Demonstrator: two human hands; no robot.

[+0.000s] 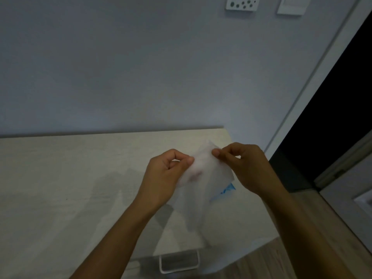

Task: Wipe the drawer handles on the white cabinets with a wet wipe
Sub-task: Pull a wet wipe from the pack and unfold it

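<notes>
From where I stand, the thin, translucent white wet wipe (203,190) is held in the air over the pale wood-grain bench (70,188), pinched at two spots along its top edge. The left hand (167,174) has thumb and forefinger clamped on the wipe's left corner. The right hand (247,168) pinches the right corner the same way, its other fingers (234,153) curled in. The sheet hangs between the wrists, partly creased. A blue-printed packet (227,190) peeks out from behind its right edge, apparently lying on the bench. Lower down, at the cabinet front, a white-rimmed rectangular drawer handle (179,262) shows, not yet wiped and well apart from the wipe. This looks to me like the opening-out step. To do it well, I'd draw the corners gently apart so the damp sheet spreads without tearing. Then I'd fold it into a pad that can wrap round the handle's rim.
</notes>
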